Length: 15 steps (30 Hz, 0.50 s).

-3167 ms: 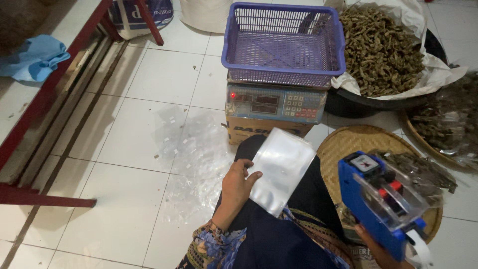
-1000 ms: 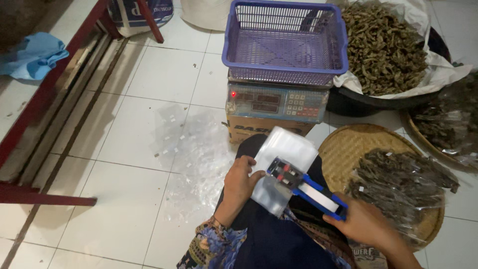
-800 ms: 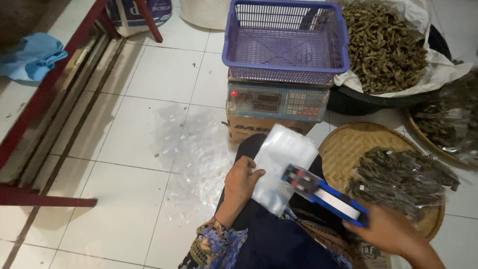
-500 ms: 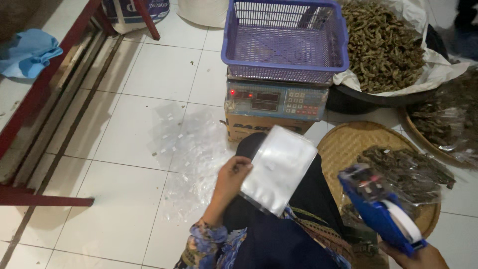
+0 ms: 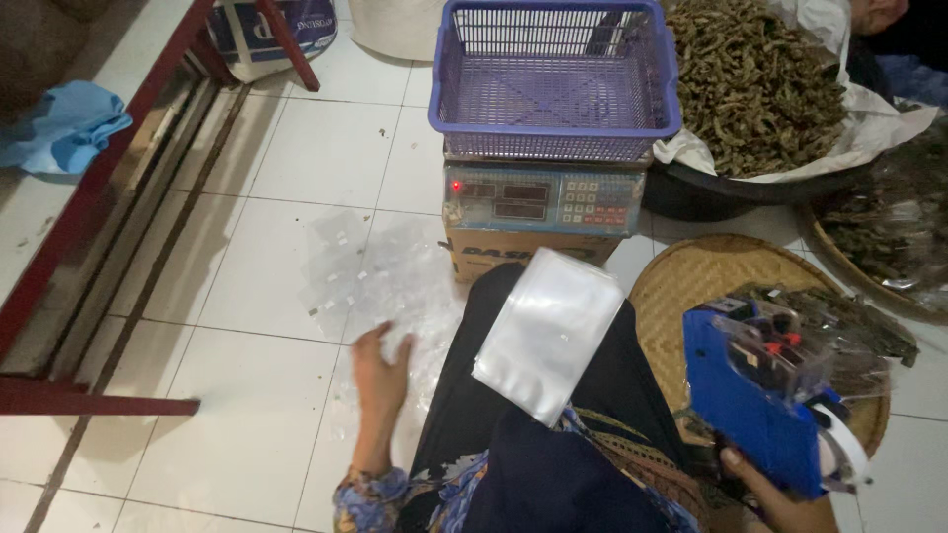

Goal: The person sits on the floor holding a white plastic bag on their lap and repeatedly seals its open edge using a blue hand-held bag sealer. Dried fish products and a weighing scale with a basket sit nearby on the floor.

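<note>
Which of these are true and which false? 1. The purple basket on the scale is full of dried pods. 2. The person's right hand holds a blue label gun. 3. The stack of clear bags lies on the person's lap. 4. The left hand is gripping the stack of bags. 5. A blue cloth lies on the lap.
1. False. The purple basket on the scale is empty; the dried pods are heaped beside it on the right.
2. True. The right hand holds the blue label gun.
3. True. The stack of clear bags rests on the dark lap.
4. False. The left hand is off the stack, down at the loose plastic bags on the floor.
5. False. The blue cloth lies far left.
</note>
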Tool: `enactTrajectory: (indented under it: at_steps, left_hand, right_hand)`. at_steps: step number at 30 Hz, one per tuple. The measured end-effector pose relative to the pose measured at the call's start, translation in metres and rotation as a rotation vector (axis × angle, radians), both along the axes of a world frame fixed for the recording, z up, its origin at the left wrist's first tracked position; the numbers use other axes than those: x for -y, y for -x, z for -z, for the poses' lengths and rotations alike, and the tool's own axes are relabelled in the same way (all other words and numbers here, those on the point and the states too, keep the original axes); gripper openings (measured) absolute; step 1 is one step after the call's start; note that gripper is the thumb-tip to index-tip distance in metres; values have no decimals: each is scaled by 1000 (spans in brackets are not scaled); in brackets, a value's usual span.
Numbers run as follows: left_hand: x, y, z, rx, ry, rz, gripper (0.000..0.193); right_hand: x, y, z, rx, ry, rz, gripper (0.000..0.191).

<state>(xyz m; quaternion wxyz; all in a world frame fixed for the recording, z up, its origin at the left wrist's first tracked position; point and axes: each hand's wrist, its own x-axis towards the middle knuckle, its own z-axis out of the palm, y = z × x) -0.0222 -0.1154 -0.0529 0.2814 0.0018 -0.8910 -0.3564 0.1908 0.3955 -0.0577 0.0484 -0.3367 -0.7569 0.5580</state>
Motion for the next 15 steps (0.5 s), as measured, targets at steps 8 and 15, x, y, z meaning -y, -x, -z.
enactTrajectory:
  at_steps: [8, 15]
  left_hand:
    - [-106, -4, -54, 210, -58, 388, 47]
    - [-115, 0, -61, 301, -115, 358, 44]
  right_hand:
    - [34, 18, -15, -144, -176, -343, 59]
    - [64, 76, -87, 323, -568, -628, 67]
